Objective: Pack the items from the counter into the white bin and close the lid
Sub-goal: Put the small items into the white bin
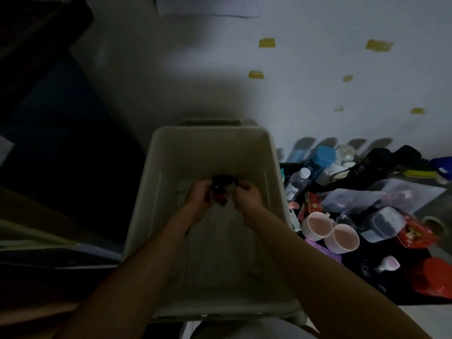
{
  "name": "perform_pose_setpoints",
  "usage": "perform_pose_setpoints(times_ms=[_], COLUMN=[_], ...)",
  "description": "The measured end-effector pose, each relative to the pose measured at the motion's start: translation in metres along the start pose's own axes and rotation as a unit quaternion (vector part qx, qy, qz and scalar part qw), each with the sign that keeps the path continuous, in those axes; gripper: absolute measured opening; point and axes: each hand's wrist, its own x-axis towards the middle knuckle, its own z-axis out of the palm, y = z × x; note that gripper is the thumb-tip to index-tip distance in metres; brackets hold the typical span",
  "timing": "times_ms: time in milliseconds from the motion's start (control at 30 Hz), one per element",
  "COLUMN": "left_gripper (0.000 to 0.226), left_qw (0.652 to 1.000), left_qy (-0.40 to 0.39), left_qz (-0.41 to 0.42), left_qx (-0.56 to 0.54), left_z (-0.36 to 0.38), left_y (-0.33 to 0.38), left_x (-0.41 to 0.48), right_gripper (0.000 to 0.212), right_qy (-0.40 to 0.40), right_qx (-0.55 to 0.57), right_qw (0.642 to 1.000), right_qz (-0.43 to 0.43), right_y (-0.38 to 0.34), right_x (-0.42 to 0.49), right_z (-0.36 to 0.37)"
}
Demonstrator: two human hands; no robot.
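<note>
The white bin [156, 167] stands open in front of me, its inside dim. Both my arms reach down into it. My left hand [199, 195] and my right hand [245, 196] grip a small dark jar with a black lid and red parts [223, 187] between them, low over the bin's floor near its far end. The scene is dark, so the jar's details are unclear. Its lower part is hidden by my fingers.
On the dark counter to the right lie two pink cups [330, 231], a clear water bottle [297, 183], a blue-capped bottle [321, 157], black bottles [371, 165], plastic bags [367, 194], a lidded container [384, 223] and red packages [435, 277]. Dark furniture stands at left.
</note>
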Motion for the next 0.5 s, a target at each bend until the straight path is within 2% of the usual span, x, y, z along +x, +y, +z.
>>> perform_pose_setpoints(times_ms=[100,233,333,500], left_gripper=[0.025,0.023,0.029,0.029], left_qw=[0.999,0.996,0.989,0.976], left_qy=[-0.036,-0.051,-0.064,-0.124], left_qz=[0.035,0.065,0.12,0.163], left_qx=[-0.005,-0.037,-0.064,-0.075], left_z=[0.011,0.029,0.055,0.114], left_y=[0.007,0.012,0.019,0.03], left_x=[-0.028,-0.052,-0.068,-0.094], right_gripper=[0.039,0.038,0.037,0.031], right_qy=[-0.014,-0.046,-0.073,-0.066], right_qx=[0.023,0.071,0.13,0.162], right_qw=[0.999,0.992,0.98,0.963], right_qz=[-0.038,-0.095,-0.135,-0.205], right_y=[-0.011,-0.03,-0.053,-0.092], right_x=[-0.013,-0.033,-0.039,-0.03], right_z=[-0.009,-0.03,-0.063,-0.13])
